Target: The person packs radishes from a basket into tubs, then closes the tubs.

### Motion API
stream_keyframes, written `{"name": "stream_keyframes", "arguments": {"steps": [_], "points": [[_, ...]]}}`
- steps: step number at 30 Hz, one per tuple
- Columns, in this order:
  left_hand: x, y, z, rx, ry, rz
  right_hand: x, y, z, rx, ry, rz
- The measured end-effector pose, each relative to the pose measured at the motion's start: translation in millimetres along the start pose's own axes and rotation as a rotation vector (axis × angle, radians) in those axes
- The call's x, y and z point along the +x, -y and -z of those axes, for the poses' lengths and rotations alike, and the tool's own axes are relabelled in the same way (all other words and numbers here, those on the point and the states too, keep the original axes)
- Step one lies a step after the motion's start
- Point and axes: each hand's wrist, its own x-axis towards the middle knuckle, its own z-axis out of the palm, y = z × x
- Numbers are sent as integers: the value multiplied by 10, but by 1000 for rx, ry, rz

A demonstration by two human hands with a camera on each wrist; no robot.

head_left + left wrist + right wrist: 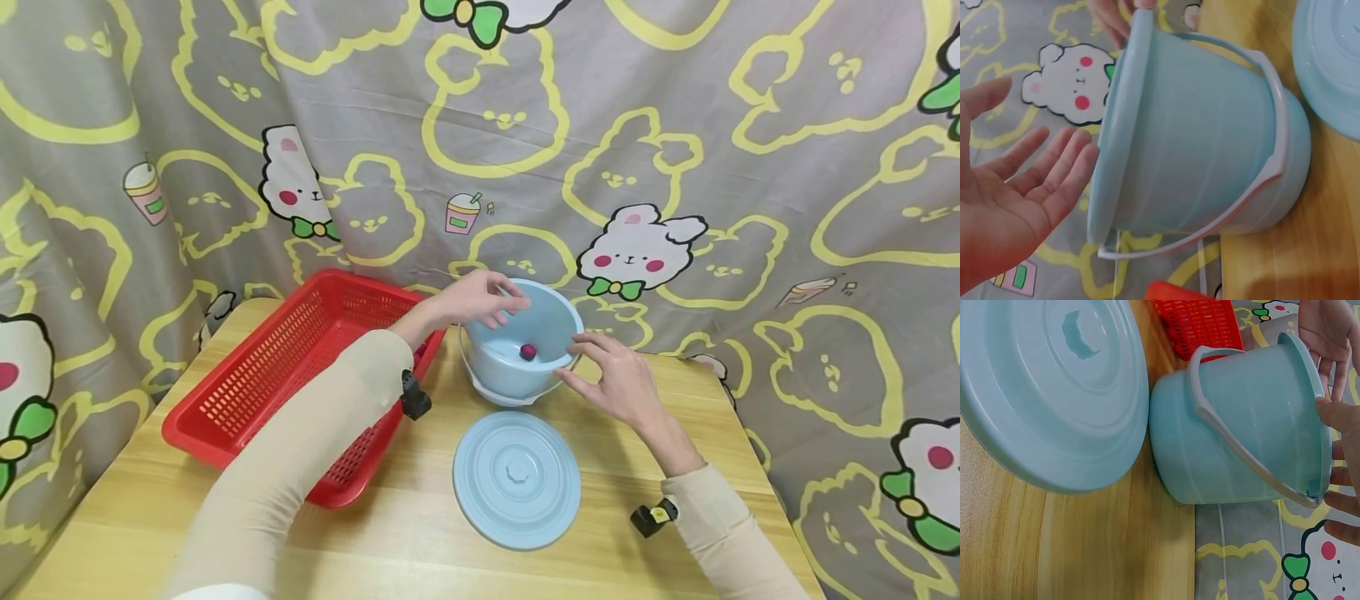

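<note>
A light blue bucket (510, 379) stands upright with its handle hanging down its side. Inside, at the bottom, lies a small round dark red-purple object (528, 352). My left hand (487, 298) hovers over the bucket's left rim, fingers loosely bent and apart, holding nothing; in the left wrist view its palm (1016, 194) shows beside the opening. At the right rim is my right hand (617, 379), thumb and fingers spread; in the right wrist view its thumb (1337, 414) overlaps the rim. The bucket's round blue lid (517, 508) lies in front, knob up.
A red perforated plastic basket (247, 383) lies on the left of the wooden table (637, 533), partly hidden behind my left forearm. Something dark reddish shows at its right side. A patterned grey curtain (390, 108) hangs behind and around the table.
</note>
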Motion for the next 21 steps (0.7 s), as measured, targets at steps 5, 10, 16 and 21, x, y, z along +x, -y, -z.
{"name": "stream_keyframes", "arguments": {"steps": [5,10,16,21], "points": [[-65,3,133,-46,-19,26,-6,-4,-1,-5,2,-1],[-164,15,278,-64,-30,44,-11,-5,1,-8,2,-2],[-267,86,452,-79,-57,39,-9,-12,0,-10,-4,2],[-366,160,578,-89,-88,50,-2,-6,4,-9,-7,6]]}}
